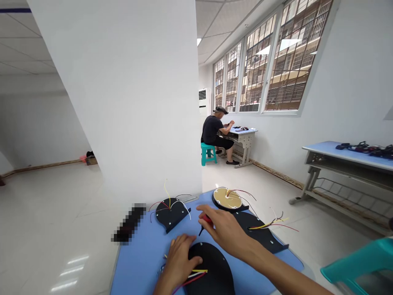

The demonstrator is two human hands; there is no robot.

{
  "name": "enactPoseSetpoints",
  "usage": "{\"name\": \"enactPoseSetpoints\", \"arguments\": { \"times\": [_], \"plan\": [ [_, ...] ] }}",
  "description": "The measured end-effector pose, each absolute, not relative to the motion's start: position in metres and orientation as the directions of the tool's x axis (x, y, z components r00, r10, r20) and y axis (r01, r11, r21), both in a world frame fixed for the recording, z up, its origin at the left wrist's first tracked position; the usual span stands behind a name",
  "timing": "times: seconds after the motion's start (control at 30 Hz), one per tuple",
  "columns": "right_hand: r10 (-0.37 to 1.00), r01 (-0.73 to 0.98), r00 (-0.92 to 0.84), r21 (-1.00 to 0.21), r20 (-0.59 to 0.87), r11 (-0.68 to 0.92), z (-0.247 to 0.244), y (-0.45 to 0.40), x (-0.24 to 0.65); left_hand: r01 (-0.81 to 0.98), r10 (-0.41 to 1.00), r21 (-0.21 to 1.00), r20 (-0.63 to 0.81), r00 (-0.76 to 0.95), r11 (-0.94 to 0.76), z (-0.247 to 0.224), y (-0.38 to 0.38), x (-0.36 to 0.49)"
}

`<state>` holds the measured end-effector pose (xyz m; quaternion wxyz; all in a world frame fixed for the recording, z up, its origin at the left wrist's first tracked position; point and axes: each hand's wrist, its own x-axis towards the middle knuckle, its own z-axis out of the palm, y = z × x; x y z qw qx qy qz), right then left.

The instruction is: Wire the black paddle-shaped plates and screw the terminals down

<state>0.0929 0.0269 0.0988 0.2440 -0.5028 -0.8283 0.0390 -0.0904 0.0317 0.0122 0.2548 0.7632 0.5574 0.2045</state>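
Note:
In the head view, a black rounded plate (pixel 216 270) with small screws lies at the near edge of the blue table. Yellow, white and red wires come out of its middle. My left hand (pixel 179 262) grips this plate at its left side, thumb on the top face and fingers by the far edge. Closed around the red handle of a screwdriver (pixel 207 219) is my right hand (pixel 225 229). The screwdriver's dark shaft points down, just above the plate's far edge and apart from the screw (pixel 201 243) there.
On the blue table (pixel 138 262) lie another black plate with wires (pixel 172 213), a disc with a tan face (pixel 227 198) and a third black plate (pixel 260 233). A teal stool (pixel 362 258) stands right. A person (pixel 211 129) sits at a far desk; another desk (pixel 346 153) stands right.

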Motion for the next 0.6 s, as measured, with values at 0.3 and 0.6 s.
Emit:
{"name": "enactPoseSetpoints", "arguments": {
  "times": [0.3,0.6],
  "plan": [
    [0.826,0.662,-0.191,-0.551,0.531,0.507,0.101,-0.022,0.141,0.792,0.99,0.602,0.141,0.019,-0.101,0.016,0.014,-0.194],
    [0.821,0.603,-0.162,-0.604,0.547,0.522,0.097,-0.03,0.139,0.805,0.98,0.575,0.197,0.037,-0.146,-0.036,-0.013,-0.197]
  ]
}}
